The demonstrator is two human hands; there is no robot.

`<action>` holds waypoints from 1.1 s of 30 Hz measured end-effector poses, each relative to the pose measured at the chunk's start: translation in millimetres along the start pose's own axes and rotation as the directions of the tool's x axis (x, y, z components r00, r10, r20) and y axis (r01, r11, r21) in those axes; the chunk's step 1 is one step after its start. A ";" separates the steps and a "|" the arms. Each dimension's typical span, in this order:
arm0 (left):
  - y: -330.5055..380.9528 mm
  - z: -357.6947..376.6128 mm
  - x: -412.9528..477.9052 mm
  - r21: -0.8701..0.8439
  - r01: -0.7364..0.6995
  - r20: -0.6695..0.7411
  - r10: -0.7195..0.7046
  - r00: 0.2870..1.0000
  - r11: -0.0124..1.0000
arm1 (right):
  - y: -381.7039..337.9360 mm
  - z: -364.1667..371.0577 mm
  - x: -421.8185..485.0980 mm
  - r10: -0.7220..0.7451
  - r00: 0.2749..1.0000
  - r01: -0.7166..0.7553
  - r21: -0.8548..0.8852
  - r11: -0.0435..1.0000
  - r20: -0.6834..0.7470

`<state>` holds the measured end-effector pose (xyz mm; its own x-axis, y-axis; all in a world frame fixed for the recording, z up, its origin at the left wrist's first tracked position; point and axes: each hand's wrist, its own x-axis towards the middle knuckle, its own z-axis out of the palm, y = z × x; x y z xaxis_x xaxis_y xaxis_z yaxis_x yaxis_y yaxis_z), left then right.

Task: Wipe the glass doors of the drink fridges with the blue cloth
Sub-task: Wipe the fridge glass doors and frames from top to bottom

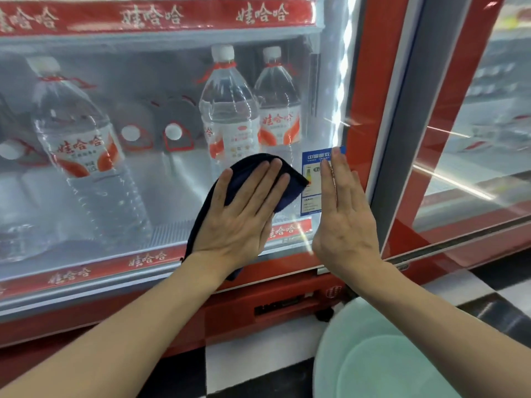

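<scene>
A dark blue cloth [290, 185] lies flat against the glass door [161, 179] of a red drink fridge, low on the right side of the pane. My left hand [244, 214] presses on the cloth with straight, spread fingers. To its right, my right hand [343, 214] rests flat on the glass with straight fingers, partly covering a blue and white label sticker [311, 179]. The cloth's right corner overlaps the sticker's left edge. Behind the glass stand large water bottles [230, 116] with red and white labels.
The red door frame [365, 110] runs up just right of my right hand. A second fridge's glass door [482, 133] continues to the right. A pale green round basin [373, 357] sits on the black and white checkered floor [258, 360] below.
</scene>
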<state>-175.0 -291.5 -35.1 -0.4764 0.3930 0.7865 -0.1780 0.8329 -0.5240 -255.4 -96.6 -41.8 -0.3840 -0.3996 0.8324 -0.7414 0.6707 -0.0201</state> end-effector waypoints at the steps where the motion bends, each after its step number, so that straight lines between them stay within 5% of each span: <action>1: 3.8 2.7 -2.5 -0.004 0.019 0.003 -0.019 1.000 1.000 | 1.0 -0.5 0.6 -0.008 1.000 0.008 -0.003 1.000 -0.002; 5: 19.4 5.5 -6.6 0.025 0.091 0.058 -0.092 0.994 0.996 | 0.8 -6.4 0.8 0.001 1.000 -0.001 0.012 1.000 0.007; 9: 59.0 -6.4 7.3 -0.013 0.369 0.157 -0.363 0.919 0.929 | 0.1 -21.0 2.5 -0.009 0.997 0.006 0.042 0.999 0.072; 12: 73.7 -18.8 15.7 -0.029 0.451 0.206 -0.436 0.876 0.892 | -1.0 -34.4 -2.4 0.006 0.998 -0.013 0.114 0.993 0.068; 17: 44.5 -53.1 8.1 -0.058 0.285 0.300 -0.255 0.919 0.957 | -29.8 -37.8 -49.5 0.155 0.987 -0.156 0.360 0.920 0.031; 23: -12.7 -86.1 20.5 -0.118 -0.007 0.357 0.049 0.933 0.993 | -87.4 -16.2 -51.9 0.174 0.984 -0.114 0.623 0.774 -0.036; 27: -24.5 -93.7 27.3 -0.279 0.036 0.359 0.070 0.931 0.960 | -119.4 13.9 -18.6 0.241 0.965 -0.109 0.671 0.733 -0.106; 33: -53.6 -112.2 2.7 -0.479 0.148 0.265 -0.018 0.964 0.865 | -137.6 59.6 5.1 0.249 0.935 -0.120 0.433 0.893 -0.253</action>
<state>-70.2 -291.3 31.8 -0.6845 0.2608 0.6808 0.1883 0.9654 -0.1804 -188.2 -228.1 -67.8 -0.4043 -0.0490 0.9133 -0.8544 0.3767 -0.3580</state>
